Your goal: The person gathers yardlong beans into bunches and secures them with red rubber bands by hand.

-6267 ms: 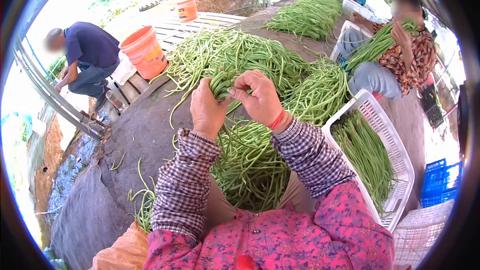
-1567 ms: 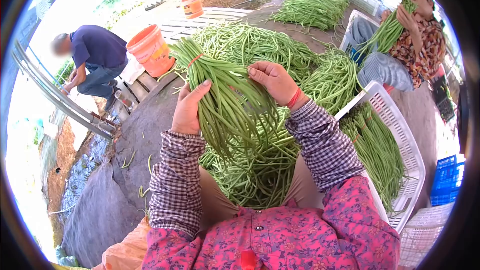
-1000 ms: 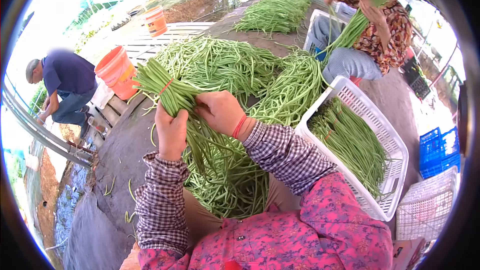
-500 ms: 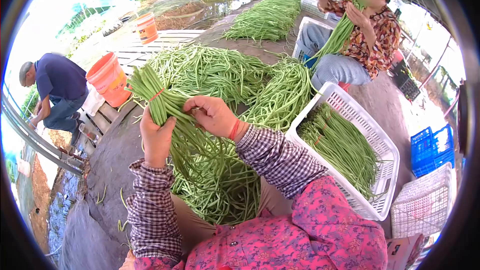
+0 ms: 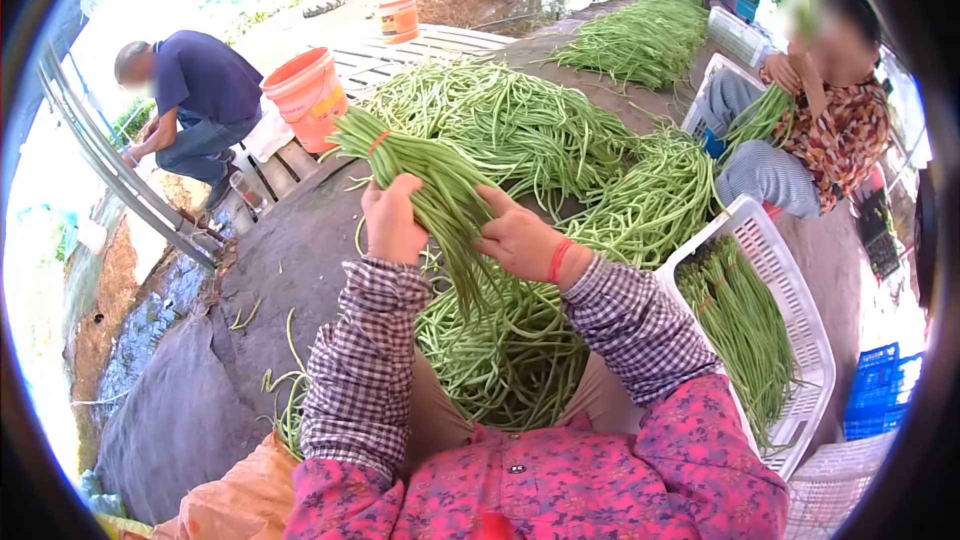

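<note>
A bundle of long green beans with a red band near its upper left end is held up in front of me. My left hand is wrapped round it below the band. Farther along the bundle, on its right side, my right hand grips the beans with fingers and thumb; a red band circles that wrist. Loose beans lie beneath both hands, between my knees. Behind them spreads a larger heap of loose beans. To the right, a white crate holds banded bean bundles.
A seated person at the right holds beans. Another person crouches at the left beside an orange bucket. A second bucket stands farther back. Blue crates are at the lower right. Dark sheeting covers the ground.
The view has turned left, so the surroundings appear farther right. My right hand has moved slightly down along the bundle, which now tilts more sideways. The seated person's raised hand has come down.
</note>
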